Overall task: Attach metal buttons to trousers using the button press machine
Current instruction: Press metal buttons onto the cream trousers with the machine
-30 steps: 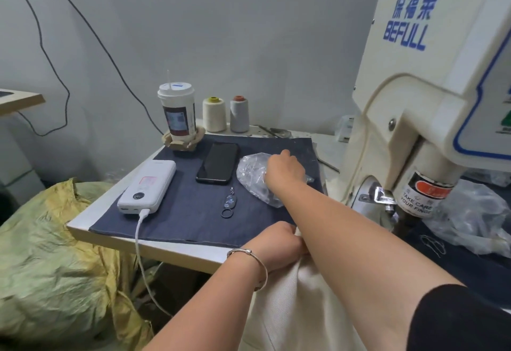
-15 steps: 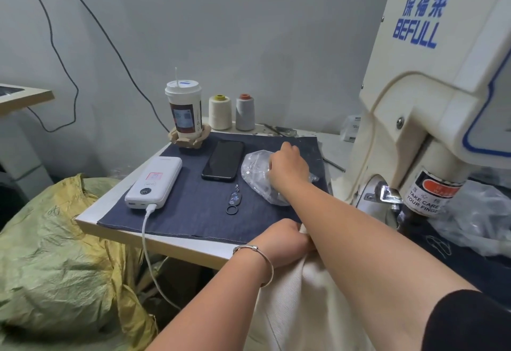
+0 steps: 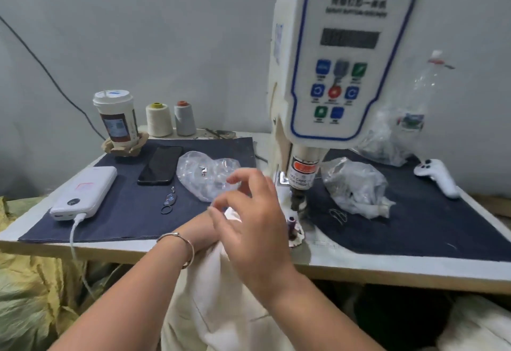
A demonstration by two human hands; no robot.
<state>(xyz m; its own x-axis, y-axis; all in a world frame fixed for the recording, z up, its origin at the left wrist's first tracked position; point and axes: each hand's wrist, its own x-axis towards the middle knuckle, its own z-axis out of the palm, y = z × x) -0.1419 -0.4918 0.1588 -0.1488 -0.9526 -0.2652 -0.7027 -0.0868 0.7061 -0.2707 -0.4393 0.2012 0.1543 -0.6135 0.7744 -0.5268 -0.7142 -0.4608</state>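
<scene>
Button not yet pressed; trousers not yet under the press.

Cream trousers hang below the mostly hidden left hand, grip unclear; right hand hovers loose-fingered, contents unclear; beyond lie button bag and press machine.

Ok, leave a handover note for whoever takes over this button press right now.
Right hand: raised over the table edge, fingers loosely curled and blurred, so I cannot tell whether it holds a button.
Left hand: mostly hidden behind the right, at the cream trousers.
Button bag lies left of the press head.
Done: no attached button is visible.
Left: load a button, position the trousers, press.
</scene>
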